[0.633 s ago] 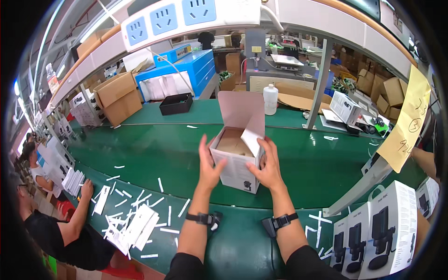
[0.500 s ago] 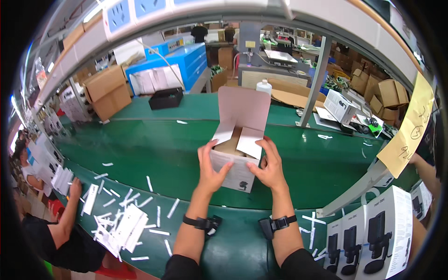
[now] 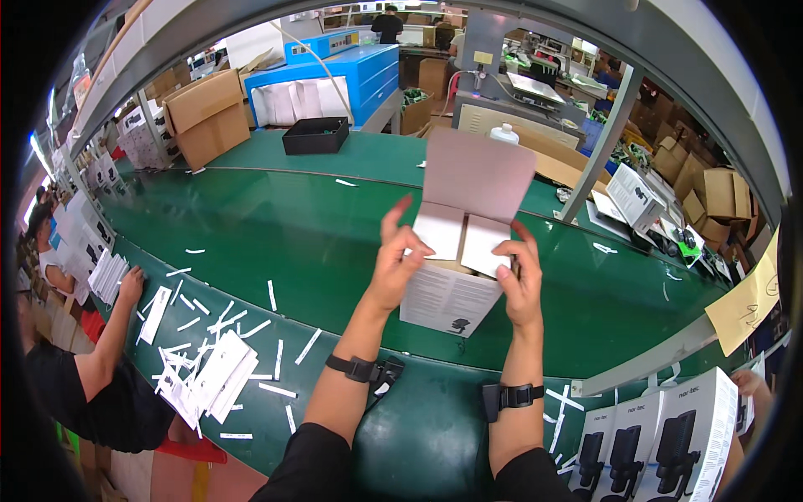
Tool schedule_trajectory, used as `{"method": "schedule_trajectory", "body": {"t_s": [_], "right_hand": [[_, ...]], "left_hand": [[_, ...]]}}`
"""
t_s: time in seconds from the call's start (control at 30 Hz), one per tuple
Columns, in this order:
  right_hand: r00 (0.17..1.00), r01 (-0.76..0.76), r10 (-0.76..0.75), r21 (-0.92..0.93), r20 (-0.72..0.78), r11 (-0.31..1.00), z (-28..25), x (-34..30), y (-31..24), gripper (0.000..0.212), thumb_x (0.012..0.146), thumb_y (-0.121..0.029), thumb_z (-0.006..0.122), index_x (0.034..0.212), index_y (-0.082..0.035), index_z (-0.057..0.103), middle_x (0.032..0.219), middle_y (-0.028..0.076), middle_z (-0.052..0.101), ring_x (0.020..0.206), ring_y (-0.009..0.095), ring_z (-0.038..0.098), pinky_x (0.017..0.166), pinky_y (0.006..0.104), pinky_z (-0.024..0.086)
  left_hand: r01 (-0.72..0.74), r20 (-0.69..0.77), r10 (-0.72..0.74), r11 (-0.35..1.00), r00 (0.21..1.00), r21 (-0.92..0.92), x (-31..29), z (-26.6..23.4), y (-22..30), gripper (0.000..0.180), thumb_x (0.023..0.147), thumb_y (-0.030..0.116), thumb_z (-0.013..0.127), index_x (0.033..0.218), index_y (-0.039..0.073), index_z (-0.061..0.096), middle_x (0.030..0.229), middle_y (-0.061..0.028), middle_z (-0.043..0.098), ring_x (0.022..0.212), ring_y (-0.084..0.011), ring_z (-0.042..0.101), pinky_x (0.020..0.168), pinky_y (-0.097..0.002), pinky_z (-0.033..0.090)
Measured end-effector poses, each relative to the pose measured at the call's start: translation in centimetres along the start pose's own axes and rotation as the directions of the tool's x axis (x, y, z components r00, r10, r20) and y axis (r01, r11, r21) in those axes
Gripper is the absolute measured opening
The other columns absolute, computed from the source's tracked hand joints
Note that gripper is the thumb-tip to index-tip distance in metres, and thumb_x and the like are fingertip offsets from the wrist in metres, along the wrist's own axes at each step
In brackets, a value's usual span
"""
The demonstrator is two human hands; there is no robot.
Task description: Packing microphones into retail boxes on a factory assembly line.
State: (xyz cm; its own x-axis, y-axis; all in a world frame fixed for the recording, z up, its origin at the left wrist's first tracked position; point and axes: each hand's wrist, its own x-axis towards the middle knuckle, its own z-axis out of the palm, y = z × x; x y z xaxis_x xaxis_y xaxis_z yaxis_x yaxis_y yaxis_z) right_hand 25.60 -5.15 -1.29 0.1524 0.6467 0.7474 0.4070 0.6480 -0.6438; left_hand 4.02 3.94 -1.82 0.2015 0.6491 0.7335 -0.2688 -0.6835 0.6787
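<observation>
A white-and-grey carton (image 3: 450, 303) stands tilted on the green conveyor belt in front of me. Its tall lid flap (image 3: 478, 171) is raised at the far side. Two white side flaps, the left flap (image 3: 438, 230) and the right flap (image 3: 487, 244), lie folded inward over the opening, with a narrow gap between them. My left hand (image 3: 396, 261) grips the carton's left edge, thumb over the left flap and index finger raised. On the right edge, my right hand (image 3: 522, 272) is closed, its fingertips on the right flap. What is inside the carton is hidden.
White paper strips and a stack of folded sheets (image 3: 224, 372) lie at front left, near a co-worker's arm (image 3: 109, 330). Printed cartons (image 3: 679, 435) stand at lower right beside a metal post. A black tray (image 3: 316, 135) and brown box (image 3: 205, 117) sit beyond the belt.
The side flaps, which stood partly up, now lie flatter over the opening. Both hands have moved up from the carton's front and sides onto its top edges. My view has shifted somewhat.
</observation>
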Motion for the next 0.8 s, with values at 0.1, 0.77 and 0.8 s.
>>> {"method": "schedule_trajectory", "body": {"t_s": [0.1, 0.77, 0.8], "right_hand": [[1.0, -0.007, 0.008, 0.061, -0.021, 0.998, -0.4, -0.1, -0.5, 0.022, 0.079, -0.013, 0.065, 0.097, 0.0, 0.064, 0.14, 0.027, 0.042, 0.085, 0.012, 0.052, 0.07, 0.0242, 0.04], [0.991, 0.106, -0.104, 0.024, -0.086, 0.994, 0.6, 0.1, -2.1, 0.066, 0.076, -0.054, 0.078, 0.108, 0.0, 0.061, 0.125, 0.017, 0.051, 0.111, 0.027, 0.054, 0.092, 0.036, 0.045], [0.991, 0.089, -0.088, 0.013, -0.1, 0.996, 0.4, 0.2, -2.3, 0.066, 0.076, -0.054, 0.078, 0.108, 0.0, 0.061, 0.125, 0.017, 0.051, 0.111, 0.027, 0.054, 0.092, 0.036, 0.045]], "left_hand": [[0.029, 0.192, 0.016, 0.974, 0.981, -0.225, 0.0, 0.5, 0.9, 0.029, 0.089, 0.026, 0.064, 0.07, 0.008, 0.051, 0.157, -0.0305, 0.019, 0.149, -0.038, 0.015, 0.117, -0.0462, 0.01], [-0.291, 0.123, 0.285, 0.956, 0.95, 0.033, 0.0, 1.5, 1.1, 0.049, 0.082, 0.037, 0.076, 0.111, 0.006, 0.052, 0.133, -0.0186, 0.047, 0.137, -0.0418, 0.033, 0.112, -0.0537, 0.025], [-0.278, 0.137, 0.273, 0.96, 0.952, 0.019, 0.0, 1.7, 1.1, 0.049, 0.082, 0.037, 0.076, 0.111, 0.006, 0.052, 0.133, -0.0186, 0.047, 0.137, -0.0418, 0.033, 0.112, -0.0537, 0.025]]}}
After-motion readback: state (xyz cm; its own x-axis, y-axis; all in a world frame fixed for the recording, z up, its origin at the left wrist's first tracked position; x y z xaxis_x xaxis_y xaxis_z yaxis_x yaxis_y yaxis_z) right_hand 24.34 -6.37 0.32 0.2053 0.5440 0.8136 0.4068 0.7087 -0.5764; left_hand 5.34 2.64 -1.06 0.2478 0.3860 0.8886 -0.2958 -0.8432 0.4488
